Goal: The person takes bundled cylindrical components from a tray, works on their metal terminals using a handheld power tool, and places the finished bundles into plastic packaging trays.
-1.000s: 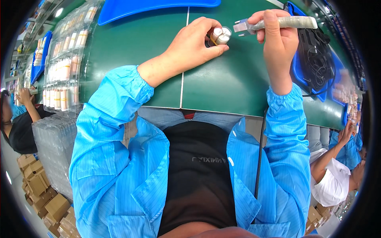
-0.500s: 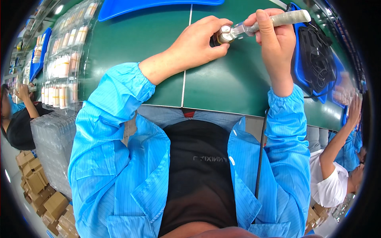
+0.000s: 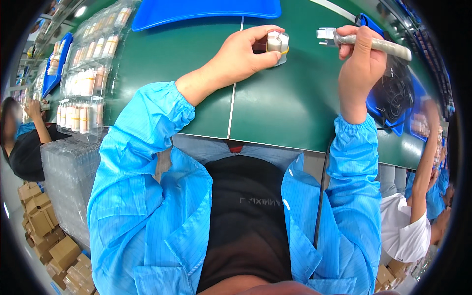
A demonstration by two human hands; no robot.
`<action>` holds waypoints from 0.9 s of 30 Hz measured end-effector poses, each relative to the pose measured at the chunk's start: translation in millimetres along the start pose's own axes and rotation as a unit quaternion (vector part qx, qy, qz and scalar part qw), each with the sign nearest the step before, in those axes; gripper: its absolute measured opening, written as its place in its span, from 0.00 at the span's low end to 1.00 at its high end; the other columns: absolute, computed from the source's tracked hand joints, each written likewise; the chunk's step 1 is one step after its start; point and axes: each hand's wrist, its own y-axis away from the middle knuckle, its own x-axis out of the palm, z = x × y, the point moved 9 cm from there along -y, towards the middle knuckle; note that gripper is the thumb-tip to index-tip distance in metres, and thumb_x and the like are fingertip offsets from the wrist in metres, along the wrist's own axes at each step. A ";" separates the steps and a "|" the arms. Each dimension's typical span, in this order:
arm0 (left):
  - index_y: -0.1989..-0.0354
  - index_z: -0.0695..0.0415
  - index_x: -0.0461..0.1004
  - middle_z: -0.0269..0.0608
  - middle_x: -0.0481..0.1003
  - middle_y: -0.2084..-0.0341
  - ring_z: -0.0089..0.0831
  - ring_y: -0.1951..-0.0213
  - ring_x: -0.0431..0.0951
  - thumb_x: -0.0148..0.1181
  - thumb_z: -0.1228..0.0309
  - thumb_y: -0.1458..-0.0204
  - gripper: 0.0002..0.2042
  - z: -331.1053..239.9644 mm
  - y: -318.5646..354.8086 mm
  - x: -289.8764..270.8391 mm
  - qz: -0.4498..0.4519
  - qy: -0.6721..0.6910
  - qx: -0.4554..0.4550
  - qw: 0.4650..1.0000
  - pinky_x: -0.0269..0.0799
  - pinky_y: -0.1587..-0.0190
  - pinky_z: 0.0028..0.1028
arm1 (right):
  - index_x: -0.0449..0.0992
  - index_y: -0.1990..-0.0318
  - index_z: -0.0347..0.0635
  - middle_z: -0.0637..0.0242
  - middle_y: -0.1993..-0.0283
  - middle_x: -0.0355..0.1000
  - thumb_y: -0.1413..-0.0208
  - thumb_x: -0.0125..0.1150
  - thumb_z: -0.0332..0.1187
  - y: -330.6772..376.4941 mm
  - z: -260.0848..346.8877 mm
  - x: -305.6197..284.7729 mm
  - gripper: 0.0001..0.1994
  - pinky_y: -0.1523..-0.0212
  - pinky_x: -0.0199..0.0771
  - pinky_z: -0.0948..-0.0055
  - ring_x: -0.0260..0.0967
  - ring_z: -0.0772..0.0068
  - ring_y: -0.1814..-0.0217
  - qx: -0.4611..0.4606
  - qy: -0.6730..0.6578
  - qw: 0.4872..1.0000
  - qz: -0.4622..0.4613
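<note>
- The left hand (image 3: 241, 56) lies on the green bench (image 3: 290, 103) with its fingers curled round a small silvery part (image 3: 276, 43), thumb below and fingertips over the top, so it is closed on it.
- The part looks like a short metal cylinder with a yellow band; it sits against the bench near the seam between the two green panels (its far side is hidden by the fingers, so I cannot tell its full shape).
- The right hand (image 3: 358, 61) is closed in a fist round a grey pen-shaped tool (image 3: 376, 44), which lies nearly level, its tip pointing left toward the part.
- The tool tip (image 3: 325, 33) stands near the part but apart from it, with bare bench between them.
- A dark cable (image 3: 322, 182) runs down from the bench edge beside the right sleeve.
- A blue tray (image 3: 206, 10) lies at the far edge of the bench, beyond the left hand.
- Clear blister trays (image 3: 86, 83) of small pale bottles are on the left of the bench.
- A blue bin with black cords (image 3: 393, 93) sits just right of the right hand.
- Other people work at both sides, and brown cartons (image 3: 44, 231) are stacked on the floor at lower left.
</note>
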 end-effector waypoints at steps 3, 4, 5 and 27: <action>0.35 0.58 0.67 0.43 0.77 0.46 0.31 0.44 0.77 0.63 0.70 0.41 0.25 4.8 -6.4 -4.5 0.025 0.223 -0.036 0.974 0.71 0.38 0.33 | 0.76 0.62 0.37 0.70 0.71 0.75 0.28 0.55 0.37 8.1 -20.6 16.4 0.12 0.72 0.62 0.83 0.61 0.86 0.75 0.049 0.053 0.997 0.023; 0.35 0.58 0.67 0.43 0.77 0.46 0.31 0.44 0.77 0.63 0.70 0.41 0.25 5.6 -6.6 -7.4 0.024 0.221 -0.036 0.974 0.71 0.38 0.33 | 0.76 0.61 0.38 0.70 0.71 0.76 0.29 0.57 0.36 13.6 -28.9 24.2 0.11 0.72 0.62 0.83 0.61 0.87 0.76 0.064 0.087 0.994 0.035; 0.37 0.59 0.68 0.43 0.77 0.46 0.32 0.46 0.78 0.64 0.70 0.41 0.24 9.2 -6.6 -8.1 0.028 0.294 -0.057 0.954 0.73 0.39 0.33 | 0.75 0.62 0.37 0.68 0.71 0.79 0.34 0.64 0.40 17.5 -36.9 27.0 0.13 0.70 0.73 0.77 0.73 0.80 0.73 0.058 0.141 0.986 0.063; 0.35 0.68 0.67 0.60 0.74 0.42 0.44 0.47 0.78 0.34 0.61 0.37 0.29 26.1 -10.2 -6.3 0.099 0.559 -0.122 0.814 0.77 0.47 0.38 | 0.75 0.64 0.41 0.68 0.78 0.73 0.37 0.68 0.40 33.9 -25.6 52.1 0.12 0.77 0.70 0.73 0.70 0.73 0.79 -0.041 0.254 0.959 0.118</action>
